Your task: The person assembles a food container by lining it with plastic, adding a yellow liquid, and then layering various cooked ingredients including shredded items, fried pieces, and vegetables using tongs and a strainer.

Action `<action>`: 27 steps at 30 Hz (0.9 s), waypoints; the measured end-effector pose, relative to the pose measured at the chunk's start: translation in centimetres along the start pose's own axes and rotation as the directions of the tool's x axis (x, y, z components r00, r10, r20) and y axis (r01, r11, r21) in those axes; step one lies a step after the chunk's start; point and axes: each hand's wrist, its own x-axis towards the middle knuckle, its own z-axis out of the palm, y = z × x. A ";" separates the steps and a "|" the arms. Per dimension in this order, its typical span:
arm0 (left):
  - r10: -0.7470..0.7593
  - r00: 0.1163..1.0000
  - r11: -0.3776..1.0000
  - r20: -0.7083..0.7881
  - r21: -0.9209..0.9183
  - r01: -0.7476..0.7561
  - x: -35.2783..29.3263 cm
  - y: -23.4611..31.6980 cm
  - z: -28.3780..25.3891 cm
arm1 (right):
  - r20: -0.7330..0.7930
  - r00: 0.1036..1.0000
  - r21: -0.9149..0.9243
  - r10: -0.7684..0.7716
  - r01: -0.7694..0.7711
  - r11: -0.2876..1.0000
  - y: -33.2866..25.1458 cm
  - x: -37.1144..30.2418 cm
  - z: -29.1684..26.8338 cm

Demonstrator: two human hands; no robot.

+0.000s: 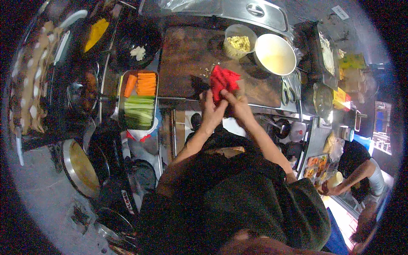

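Note:
Above the near edge of the dark wooden board (182, 55), a crumpled red cloth (224, 80) is bunched up between my two hands. My right hand (239, 109) pinches its lower right side, thumb on top. Closed against the cloth's lower left side is my left hand (212, 109), its fingers partly hidden. Small pale crumbs lie on the board just left of the cloth. Farther back stand a clear tub (234, 53) of chopped yellow food and a white bowl (275, 54) with a pale yellowish inside.
Left of the board, a metal tray (156, 102) holds carrot sticks (146, 84) and green vegetable sticks (139, 111). Behind it sits a dark pan (148, 59) with white bits. Metal utensils (291, 89) lie at the right. Another person's arm (355, 178) reaches in at far right.

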 end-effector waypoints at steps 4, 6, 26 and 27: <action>-0.275 0.952 0.770 0.136 -0.562 0.302 -2.2 0.8 -0.4 | -0.135 0.870 -0.715 -0.474 0.246 0.654 -1.7 1.0 -3.8; -0.425 0.829 0.347 0.364 -0.780 0.520 -2.5 -4.1 -1.8 | -0.042 0.878 -0.892 -0.477 0.182 0.414 -3.7 0.8 -3.5; 0.245 0.727 -0.517 0.641 -0.548 0.657 2.1 -12.2 -8.7 | 0.630 0.628 -0.600 -0.457 0.767 0.227 4.0 4.0 5.1; 0.268 0.699 -0.460 0.663 -0.550 0.698 2.2 -11.8 -8.5 | 0.648 0.621 -0.559 -0.440 0.781 0.279 3.9 3.7 4.8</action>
